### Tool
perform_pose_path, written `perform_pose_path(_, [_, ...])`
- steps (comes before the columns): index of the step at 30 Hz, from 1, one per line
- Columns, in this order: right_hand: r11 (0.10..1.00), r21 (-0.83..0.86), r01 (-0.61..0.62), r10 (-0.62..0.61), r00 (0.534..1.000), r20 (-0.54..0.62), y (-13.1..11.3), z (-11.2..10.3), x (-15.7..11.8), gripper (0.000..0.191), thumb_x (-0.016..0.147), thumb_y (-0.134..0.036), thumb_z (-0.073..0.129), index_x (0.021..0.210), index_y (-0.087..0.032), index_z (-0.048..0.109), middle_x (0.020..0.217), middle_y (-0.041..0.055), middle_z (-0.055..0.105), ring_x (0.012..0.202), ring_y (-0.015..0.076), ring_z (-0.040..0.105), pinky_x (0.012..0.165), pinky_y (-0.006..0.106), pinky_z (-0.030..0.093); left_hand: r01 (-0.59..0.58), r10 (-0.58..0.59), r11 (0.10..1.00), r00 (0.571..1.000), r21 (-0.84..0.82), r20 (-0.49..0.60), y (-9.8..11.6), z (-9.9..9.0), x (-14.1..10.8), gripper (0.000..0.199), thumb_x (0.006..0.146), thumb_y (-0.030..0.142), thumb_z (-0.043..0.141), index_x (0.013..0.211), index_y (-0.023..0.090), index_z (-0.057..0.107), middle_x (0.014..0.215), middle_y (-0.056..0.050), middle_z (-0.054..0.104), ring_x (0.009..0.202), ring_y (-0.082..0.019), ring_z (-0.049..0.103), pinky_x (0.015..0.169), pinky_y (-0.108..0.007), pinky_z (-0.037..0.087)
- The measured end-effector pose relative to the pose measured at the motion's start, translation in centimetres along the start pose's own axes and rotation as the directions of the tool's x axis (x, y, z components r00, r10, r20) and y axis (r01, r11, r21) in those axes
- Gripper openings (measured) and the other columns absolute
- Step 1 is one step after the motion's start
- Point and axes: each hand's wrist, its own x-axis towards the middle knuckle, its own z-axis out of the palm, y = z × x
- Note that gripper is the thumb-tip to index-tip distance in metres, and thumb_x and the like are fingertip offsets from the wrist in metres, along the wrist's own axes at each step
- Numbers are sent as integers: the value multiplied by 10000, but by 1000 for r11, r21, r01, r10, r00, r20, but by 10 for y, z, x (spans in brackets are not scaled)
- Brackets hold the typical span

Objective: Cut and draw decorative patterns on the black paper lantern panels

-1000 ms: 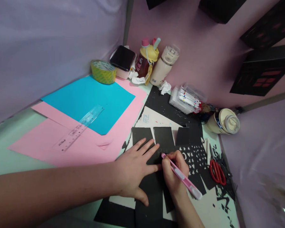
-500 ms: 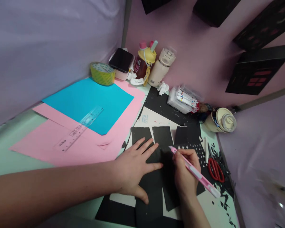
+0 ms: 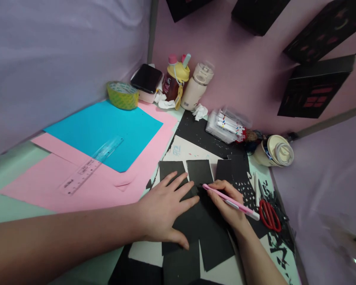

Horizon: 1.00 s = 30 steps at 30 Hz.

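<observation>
My left hand (image 3: 163,209) lies flat with its fingers spread across black card (image 3: 215,233) that is cut into flaps along its far side. In my right hand (image 3: 228,202) is a pink craft knife (image 3: 233,201), held like a pen. Its tip points left and sits at or close above the card, just beyond my left fingertips; I cannot tell whether it touches. White board (image 3: 222,266) shows beneath the black card. Right of my right hand lie red-handled scissors (image 3: 269,215) and a white pen-like stick (image 3: 257,189).
A clear ruler (image 3: 91,165) lies over blue paper (image 3: 106,126) and pink paper (image 3: 41,180) on the left. At the back stand yellow tape (image 3: 122,95), a phone (image 3: 146,78), two bottles, a marker box (image 3: 225,126) and a cream cup (image 3: 274,151). Black scraps (image 3: 280,253) litter the right side.
My right hand has shifted left with the craft knife, whose handle now lies flatter. My left hand keeps pressing the card. The whole view has moved slightly.
</observation>
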Motion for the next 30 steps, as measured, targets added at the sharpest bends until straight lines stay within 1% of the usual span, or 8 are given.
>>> perform_pose_path(4, [998,-42,39,-37,999,34,7,2,-5,49,827,-211,639,782,-192,636,735,20,665,639,147,608,592,266,479,5,-5,1000,1000,16,-11,0,0,0,899,759,818,445,1440,234,403,1554,-137,264,1442,-383,135,1147,-546,55])
perform_pose_path(8, [997,-72,31,-27,999,44,9,1,-6,63,829,-229,632,777,-193,636,743,27,677,648,155,625,599,271,494,8,-8,1000,1000,5,-12,0,1,-1,912,740,818,480,1442,243,399,1575,-125,208,1445,-386,120,1149,-548,60])
perform_pose_path(12, [996,-81,33,-30,998,47,8,2,-5,53,828,-222,634,786,-191,641,733,24,671,616,143,608,569,255,482,10,-10,1000,1000,0,-9,-1,2,-1,887,755,802,482,1440,243,405,1576,-124,205,1447,-386,109,1149,-554,60])
perform_pose_path(17, [993,-109,51,-45,997,56,8,3,-5,62,835,-220,628,782,-192,642,740,28,680,629,148,621,586,260,488,11,-11,1000,1000,3,-16,0,2,-1,873,762,787,492,1440,243,405,1578,-124,196,1450,-379,105,1154,-541,46])
perform_pose_path(25, [989,-128,75,-69,996,55,8,4,-4,46,839,-205,626,796,-194,634,744,22,684,610,139,619,559,249,479,16,-16,1000,1000,6,5,0,0,-1,869,772,781,483,1449,247,384,1575,-143,191,1453,-372,92,1149,-541,50])
perform_pose_path(27, [984,-142,106,-99,993,57,6,4,-4,51,842,-191,620,791,-196,622,729,12,674,603,134,615,558,244,476,15,-15,1000,1000,10,4,1,0,-1,866,773,778,486,1447,242,389,1570,-152,201,1452,-374,98,1147,-542,58])
perform_pose_path(30, [960,-198,200,-186,979,86,3,7,-4,66,842,-147,606,804,-201,594,724,5,653,613,130,610,576,242,475,12,-12,1000,1000,21,0,0,0,-1,865,770,780,489,1437,236,403,1567,-152,215,1447,-380,118,1145,-545,69])
